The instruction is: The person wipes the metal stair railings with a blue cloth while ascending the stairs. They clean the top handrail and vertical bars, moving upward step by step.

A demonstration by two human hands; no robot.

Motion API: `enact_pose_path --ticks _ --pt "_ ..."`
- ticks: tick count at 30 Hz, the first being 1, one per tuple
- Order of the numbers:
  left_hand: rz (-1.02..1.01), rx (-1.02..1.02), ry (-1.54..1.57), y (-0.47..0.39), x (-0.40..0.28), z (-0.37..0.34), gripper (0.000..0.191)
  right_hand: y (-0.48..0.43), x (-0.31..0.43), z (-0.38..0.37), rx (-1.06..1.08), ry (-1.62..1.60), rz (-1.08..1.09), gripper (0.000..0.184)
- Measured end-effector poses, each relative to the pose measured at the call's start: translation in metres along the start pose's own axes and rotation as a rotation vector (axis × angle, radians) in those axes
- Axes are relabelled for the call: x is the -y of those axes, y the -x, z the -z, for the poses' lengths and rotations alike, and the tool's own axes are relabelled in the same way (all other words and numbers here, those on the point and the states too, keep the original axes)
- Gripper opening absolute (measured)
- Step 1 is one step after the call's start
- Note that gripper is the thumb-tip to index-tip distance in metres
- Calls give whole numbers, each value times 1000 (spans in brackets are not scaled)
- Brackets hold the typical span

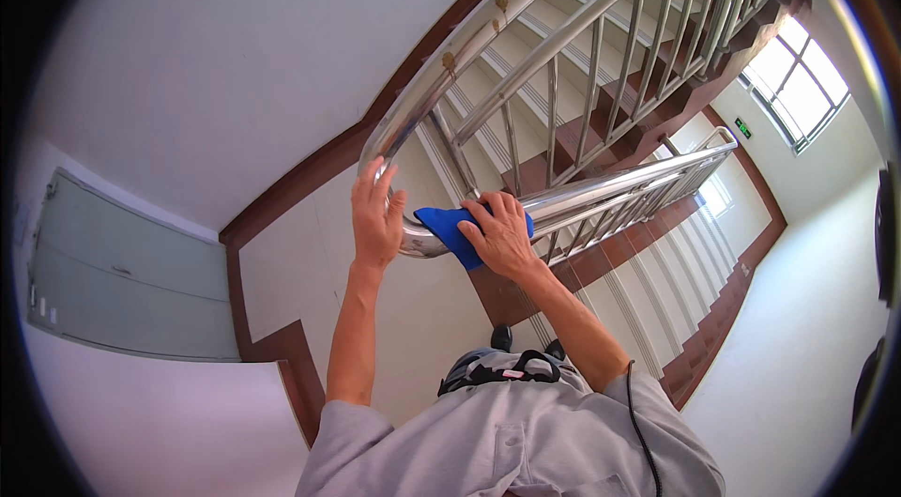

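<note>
A blue cloth [457,236] is draped over the stainless steel handrail [598,184] just past its bend. My right hand [500,233] presses down on the cloth, thumb spread and fingers curled over the rail. To the left, my left hand [376,215] rests against the curved end of the rail, with fingers extended and no object in it. Beyond both hands, the upper handrail [464,57] runs up to the right. It carries several brown stains [449,60] on its metal.
Metal balusters [595,67] line the stairs going up [521,60]. At right, other steps [654,293] go down beside a white wall [795,300]. A grey door [134,272] stands at left, a window [802,85] at upper right. My shoes [502,337] are on the tiled landing [422,328].
</note>
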State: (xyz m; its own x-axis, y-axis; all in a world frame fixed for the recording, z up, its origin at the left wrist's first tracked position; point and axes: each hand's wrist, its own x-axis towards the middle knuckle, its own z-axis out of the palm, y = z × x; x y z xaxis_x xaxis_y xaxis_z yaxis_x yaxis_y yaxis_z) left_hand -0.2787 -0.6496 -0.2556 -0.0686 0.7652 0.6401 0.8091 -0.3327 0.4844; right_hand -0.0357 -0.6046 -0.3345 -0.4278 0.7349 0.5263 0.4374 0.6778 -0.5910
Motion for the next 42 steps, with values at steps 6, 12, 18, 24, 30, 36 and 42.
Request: enact_pose_path --ticks 6,12,18,24,30,36,42 --pt "141 249 119 -4 23 11 78 -15 62 -29 -120 -17 127 50" --pt "297 455 486 -17 23 48 108 -18 81 -41 -100 -23 174 60" --pt "260 412 629 -18 27 48 109 8 51 -12 -49 76 157 61" --pt "286 237 1026 -3 45 43 104 -20 99 -33 70 159 98 64" --pt "365 -320 551 -5 68 85 74 -80 139 -68 234 252 53 70" --pt "251 -545 376 -4 36 88 48 -97 153 -85 242 435 29 63" --pt "65 -435 446 3 18 58 36 -39 117 -38 163 182 166 62"
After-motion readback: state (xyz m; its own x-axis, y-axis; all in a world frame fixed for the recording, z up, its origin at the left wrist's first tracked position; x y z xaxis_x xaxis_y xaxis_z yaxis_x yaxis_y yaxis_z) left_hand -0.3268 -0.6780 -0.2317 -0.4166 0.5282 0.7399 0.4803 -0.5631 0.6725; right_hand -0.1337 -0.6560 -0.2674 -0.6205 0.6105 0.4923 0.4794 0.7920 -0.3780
